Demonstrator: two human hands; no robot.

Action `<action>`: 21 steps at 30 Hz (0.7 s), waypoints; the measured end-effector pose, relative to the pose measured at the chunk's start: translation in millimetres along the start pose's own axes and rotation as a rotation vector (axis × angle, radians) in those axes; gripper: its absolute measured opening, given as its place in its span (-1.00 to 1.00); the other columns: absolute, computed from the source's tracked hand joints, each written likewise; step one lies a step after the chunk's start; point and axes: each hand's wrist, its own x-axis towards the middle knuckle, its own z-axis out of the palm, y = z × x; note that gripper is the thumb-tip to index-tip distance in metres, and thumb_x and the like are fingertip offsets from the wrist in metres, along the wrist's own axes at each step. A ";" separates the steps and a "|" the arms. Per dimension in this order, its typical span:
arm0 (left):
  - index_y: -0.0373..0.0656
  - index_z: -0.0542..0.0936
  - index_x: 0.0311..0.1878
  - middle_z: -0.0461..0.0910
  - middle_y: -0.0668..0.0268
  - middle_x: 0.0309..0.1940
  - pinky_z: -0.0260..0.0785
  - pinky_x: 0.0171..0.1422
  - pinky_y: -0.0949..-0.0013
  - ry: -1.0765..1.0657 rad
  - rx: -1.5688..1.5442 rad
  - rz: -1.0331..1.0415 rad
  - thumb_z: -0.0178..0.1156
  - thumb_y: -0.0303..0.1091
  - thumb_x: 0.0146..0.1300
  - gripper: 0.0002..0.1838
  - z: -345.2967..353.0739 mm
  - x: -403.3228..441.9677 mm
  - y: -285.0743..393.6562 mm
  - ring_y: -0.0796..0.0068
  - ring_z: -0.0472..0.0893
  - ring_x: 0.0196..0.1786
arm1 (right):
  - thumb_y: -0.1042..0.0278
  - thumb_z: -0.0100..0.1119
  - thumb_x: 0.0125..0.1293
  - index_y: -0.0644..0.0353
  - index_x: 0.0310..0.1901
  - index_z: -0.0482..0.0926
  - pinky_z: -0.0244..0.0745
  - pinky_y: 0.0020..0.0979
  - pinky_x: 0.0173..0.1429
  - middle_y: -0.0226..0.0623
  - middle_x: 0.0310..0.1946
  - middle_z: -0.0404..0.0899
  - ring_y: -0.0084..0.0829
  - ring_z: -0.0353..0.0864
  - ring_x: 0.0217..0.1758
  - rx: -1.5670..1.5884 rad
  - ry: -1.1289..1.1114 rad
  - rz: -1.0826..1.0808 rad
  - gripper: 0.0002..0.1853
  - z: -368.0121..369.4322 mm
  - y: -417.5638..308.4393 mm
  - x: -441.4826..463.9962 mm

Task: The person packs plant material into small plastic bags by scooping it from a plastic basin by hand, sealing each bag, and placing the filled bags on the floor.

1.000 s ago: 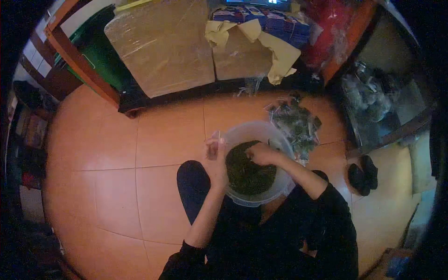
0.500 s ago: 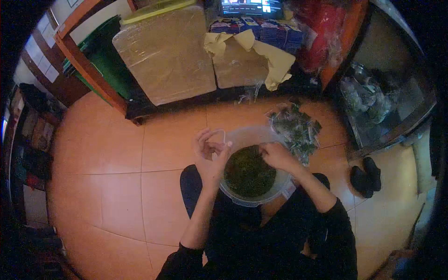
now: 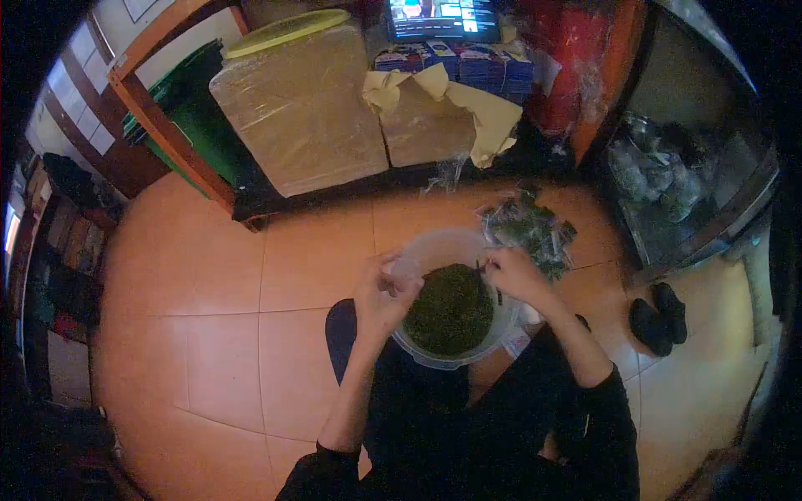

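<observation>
A translucent plastic bucket [image 3: 449, 363] sits between my knees, filled partway with loose, dark green, dried-looking flakes [image 3: 451, 313]. At the bucket's left rim, my left hand [image 3: 387, 294] pinches a small clear plastic bag [image 3: 406, 267], whose edges are hard to make out. Over the right side of the bucket is my right hand [image 3: 514, 274], its fingers closed round a thin dark utensil [image 3: 499, 296]. The utensil's end is unclear. Just beyond the bucket, a pile of small clear packets [image 3: 530, 230] with green contents lies on the floor.
Wrapped cardboard boxes [image 3: 305, 108] stand on a low dark shelf ahead, with torn brown paper [image 3: 484, 113], stacked blue packs [image 3: 493, 71] and a lit screen [image 3: 443, 18]. A green bin [image 3: 188, 117] is at left. Black shoes [image 3: 656, 321] and a rack with bags [image 3: 660, 175] are at right.
My right hand has moved slightly right and up from the flakes toward the rim, showing more of the dark utensil. My left hand's fingers have drawn in around the bag. The view has shifted slightly.
</observation>
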 end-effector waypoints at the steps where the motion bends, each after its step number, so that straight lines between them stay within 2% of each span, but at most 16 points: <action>1: -0.24 0.47 0.10 0.53 0.21 -0.06 0.42 -0.28 0.44 -0.070 0.057 -0.051 0.45 -0.40 -0.07 -0.40 -0.6 -0.9 8.9 0.52 0.52 -0.39 | 0.33 0.05 0.09 0.22 -0.27 0.59 0.48 0.00 -0.11 0.07 -0.39 0.59 0.06 0.61 -0.27 0.003 0.033 0.008 -0.78 -8.6 -2.3 -2.1; 2: -0.24 0.47 0.09 0.54 0.21 -0.08 0.43 -0.28 0.43 -0.141 0.114 -0.102 0.45 -0.38 -0.09 -0.39 0.1 -1.5 15.2 0.49 0.53 -0.40 | 0.33 0.06 0.09 0.22 -0.28 0.59 0.48 -0.01 -0.12 0.06 -0.41 0.59 0.07 0.60 -0.28 0.006 0.065 0.017 -0.79 -16.9 -6.3 -3.8; 6: -0.25 0.47 0.08 0.57 0.16 -0.11 0.45 -0.27 0.42 -0.173 0.117 -0.070 0.45 -0.37 -0.11 -0.38 20.9 -7.3 0.7 0.45 0.55 -0.39 | 0.42 0.04 0.12 0.24 -0.29 0.59 0.45 -0.11 -0.14 0.03 -0.35 0.57 0.01 0.59 -0.22 -0.061 0.166 -0.015 -0.83 -43.2 -31.4 -8.6; 8: -0.26 0.45 0.10 0.56 0.04 -0.10 0.48 -0.17 0.30 -0.222 0.105 -0.079 0.43 -0.39 -0.10 -0.38 35.3 -7.8 -0.1 0.26 0.61 -0.27 | 0.45 0.05 0.07 0.30 -0.29 0.59 0.42 -0.12 0.01 0.04 -0.28 0.57 -0.02 0.57 -0.09 -0.241 0.166 -0.118 -0.81 -42.9 -46.4 -6.5; 9: -0.26 0.45 0.10 0.56 0.04 -0.10 0.48 -0.17 0.30 -0.228 0.103 -0.072 0.43 -0.39 -0.10 -0.38 42.7 -7.7 0.4 0.26 0.61 -0.27 | 0.45 0.05 0.07 0.30 -0.29 0.59 0.42 -0.12 0.01 0.04 -0.28 0.57 -0.02 0.57 -0.09 -0.243 0.173 -0.112 -0.81 -37.2 -54.1 -7.1; 11: -0.25 0.45 0.08 0.57 0.07 -0.11 0.46 -0.05 0.23 -0.170 0.233 0.092 0.44 -0.39 -0.15 -0.36 55.3 -7.6 2.1 0.14 0.61 -0.15 | 0.46 0.07 0.03 0.35 -0.25 0.58 0.37 -0.12 0.16 0.00 -0.16 0.56 -0.03 0.51 0.03 -0.551 0.208 -0.295 -0.77 -18.7 -70.1 -14.5; 14: -0.24 0.45 0.08 0.55 0.02 -0.07 0.42 0.06 0.19 -0.193 0.197 0.082 0.40 -0.37 -0.14 -0.38 70.5 -6.3 -17.9 0.03 0.56 -0.04 | 0.47 0.10 0.01 0.36 -0.20 0.57 0.34 -0.14 0.23 -0.03 -0.06 0.52 -0.01 0.46 0.09 -0.564 0.216 -0.333 -0.72 4.8 -75.5 -18.6; 17: -0.22 0.45 0.07 0.53 0.01 -0.06 0.41 0.08 0.15 -0.140 0.264 0.122 0.37 -0.39 -0.14 -0.40 61.6 -4.4 -3.7 -0.03 0.51 0.01 | 0.48 0.10 0.01 0.34 -0.14 0.55 0.33 -0.14 0.25 0.01 0.03 0.46 -0.01 0.42 0.13 -0.543 0.259 -0.320 -0.68 -21.8 -92.8 -26.2; 18: -0.22 0.45 0.07 0.53 0.01 -0.06 0.41 0.08 0.15 -0.136 0.264 0.122 0.37 -0.39 -0.14 -0.40 61.2 -1.9 -16.1 -0.03 0.51 0.01 | 0.48 0.10 0.01 0.34 -0.14 0.55 0.33 -0.14 0.25 0.01 0.03 0.46 -0.01 0.42 0.13 -0.544 0.259 -0.323 -0.68 -25.7 -92.1 -25.4; 20: -0.20 0.42 0.08 0.51 0.02 -0.08 0.41 0.07 0.12 -0.157 0.481 0.123 0.36 -0.42 -0.14 -0.39 61.6 -2.4 -50.9 -0.04 0.48 0.01 | 0.49 0.08 0.02 0.36 -0.16 0.56 0.29 -0.13 0.29 0.10 -0.13 0.56 0.01 0.43 0.13 -0.522 0.344 -0.264 -0.70 -30.9 -89.5 -26.4; 21: -0.20 0.42 0.08 0.51 0.02 -0.08 0.41 0.07 0.12 -0.148 0.481 0.134 0.36 -0.42 -0.14 -0.39 61.7 5.2 -43.2 -0.04 0.48 0.01 | 0.49 0.08 0.02 0.36 -0.16 0.56 0.29 -0.13 0.29 0.10 -0.13 0.56 0.01 0.43 0.13 -0.527 0.355 -0.271 -0.70 -32.1 -86.1 -21.2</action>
